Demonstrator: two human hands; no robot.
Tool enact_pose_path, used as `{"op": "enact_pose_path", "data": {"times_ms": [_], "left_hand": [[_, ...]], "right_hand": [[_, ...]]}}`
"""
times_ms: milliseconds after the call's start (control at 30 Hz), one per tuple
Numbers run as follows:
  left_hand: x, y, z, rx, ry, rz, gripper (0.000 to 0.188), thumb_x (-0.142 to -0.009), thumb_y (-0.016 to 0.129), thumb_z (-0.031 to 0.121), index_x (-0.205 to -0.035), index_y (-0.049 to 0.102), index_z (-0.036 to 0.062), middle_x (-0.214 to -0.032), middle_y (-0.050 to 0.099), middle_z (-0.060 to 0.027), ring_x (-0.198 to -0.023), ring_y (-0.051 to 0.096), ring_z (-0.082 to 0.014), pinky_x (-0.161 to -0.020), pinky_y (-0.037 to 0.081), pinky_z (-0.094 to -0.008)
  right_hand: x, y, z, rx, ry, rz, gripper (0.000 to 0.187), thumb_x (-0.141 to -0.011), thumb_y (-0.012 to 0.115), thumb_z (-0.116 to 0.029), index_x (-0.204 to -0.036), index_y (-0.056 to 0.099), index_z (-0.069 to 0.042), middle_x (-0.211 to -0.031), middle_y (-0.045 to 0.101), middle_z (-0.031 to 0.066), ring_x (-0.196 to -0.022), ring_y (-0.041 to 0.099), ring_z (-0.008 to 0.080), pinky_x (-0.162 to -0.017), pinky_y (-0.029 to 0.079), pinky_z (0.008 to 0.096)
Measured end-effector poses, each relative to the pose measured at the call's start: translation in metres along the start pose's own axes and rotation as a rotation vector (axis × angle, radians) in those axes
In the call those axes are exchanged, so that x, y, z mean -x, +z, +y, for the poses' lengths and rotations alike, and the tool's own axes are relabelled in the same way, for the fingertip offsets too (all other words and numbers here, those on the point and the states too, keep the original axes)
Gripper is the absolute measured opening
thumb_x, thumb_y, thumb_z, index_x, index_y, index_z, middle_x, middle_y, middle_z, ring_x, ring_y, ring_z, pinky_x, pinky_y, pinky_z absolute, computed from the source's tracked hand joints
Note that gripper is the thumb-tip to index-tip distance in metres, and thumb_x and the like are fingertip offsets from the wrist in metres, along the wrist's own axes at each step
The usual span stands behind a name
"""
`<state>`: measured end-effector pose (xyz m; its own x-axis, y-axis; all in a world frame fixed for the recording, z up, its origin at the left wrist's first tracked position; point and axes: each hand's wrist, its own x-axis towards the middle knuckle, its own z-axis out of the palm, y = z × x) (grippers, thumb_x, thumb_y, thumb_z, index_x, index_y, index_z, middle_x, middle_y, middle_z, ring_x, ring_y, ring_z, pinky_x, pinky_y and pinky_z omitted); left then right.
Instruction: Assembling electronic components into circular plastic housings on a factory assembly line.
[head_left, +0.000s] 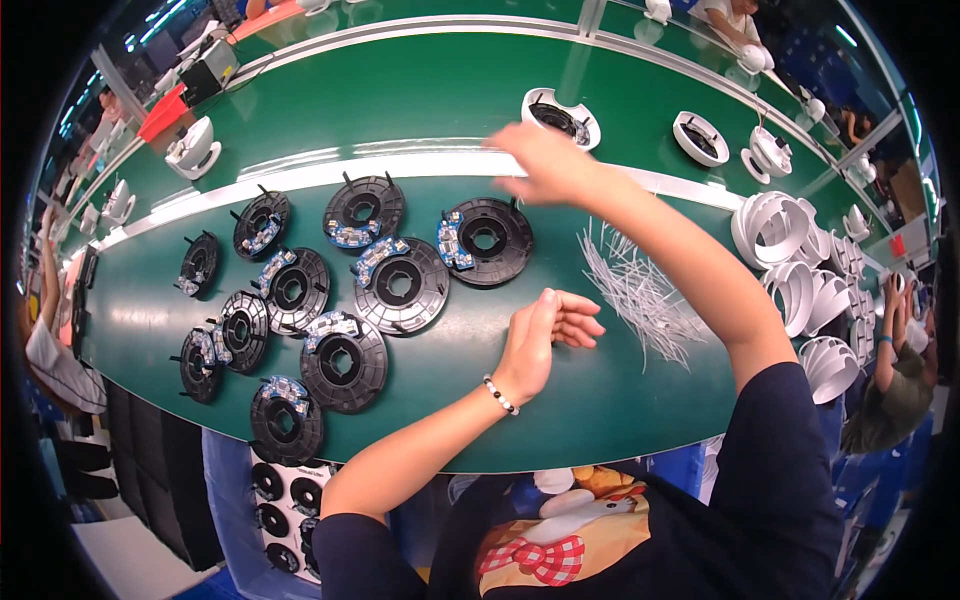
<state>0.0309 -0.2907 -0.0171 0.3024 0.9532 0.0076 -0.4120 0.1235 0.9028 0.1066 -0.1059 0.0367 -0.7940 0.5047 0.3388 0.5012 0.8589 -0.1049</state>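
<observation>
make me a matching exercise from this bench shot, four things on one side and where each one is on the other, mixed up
Things:
1. right hand
2. left hand
3. black discs
4. white ties

Places:
A. loose pile right of the left hand
B. spread over the left part of the green table
C. stretched out toward the white housing on the belt
D. resting on the table near the middle, wrist with a bead bracelet

Pairs: 1-C, 2-D, 3-B, 4-A

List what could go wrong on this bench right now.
The right hand, blurred, reaches over the white strip toward a white housing; the forearm could sweep the loose white ties. The lowest black disc sits near the table's front edge and might be knocked off.
</observation>
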Motion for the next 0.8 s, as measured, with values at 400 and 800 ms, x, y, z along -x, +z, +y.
{"op": "enact_pose_path", "data": {"times_ms": [400, 800], "left_hand": [[-0.002, -0.005, 0.028, -0.359, 0.665, 0.094, 0.042, -0.085, 0.035, 0.033, -0.098, 0.049, -0.0042, -0.105, 0.051, -0.0209, -0.094, 0.052, -0.0259, -0.074, 0.045, -0.0331], [-0.012, -0.016, 0.028, -0.202, 0.010, 0.015, 0.029, -0.082, 0.058, 0.018, -0.102, 0.053, -0.0024, -0.090, 0.059, -0.0057, -0.079, 0.058, -0.0131, -0.070, 0.047, -0.0263]], "right_hand": [[0.033, -0.003, -0.015, -0.648, 0.159, 0.010, 0.029, -0.062, 0.070, -0.012, -0.090, 0.063, -0.005, -0.070, 0.062, 0.0096, -0.061, 0.057, 0.0162, -0.059, 0.047, 0.0286], [0.092, -0.100, -0.058, -0.592, 0.023, -0.153, 0.030, -0.063, 0.068, -0.012, -0.090, 0.060, -0.002, -0.081, 0.063, 0.0097, -0.075, 0.061, 0.0215, -0.065, 0.048, 0.0297]]}}
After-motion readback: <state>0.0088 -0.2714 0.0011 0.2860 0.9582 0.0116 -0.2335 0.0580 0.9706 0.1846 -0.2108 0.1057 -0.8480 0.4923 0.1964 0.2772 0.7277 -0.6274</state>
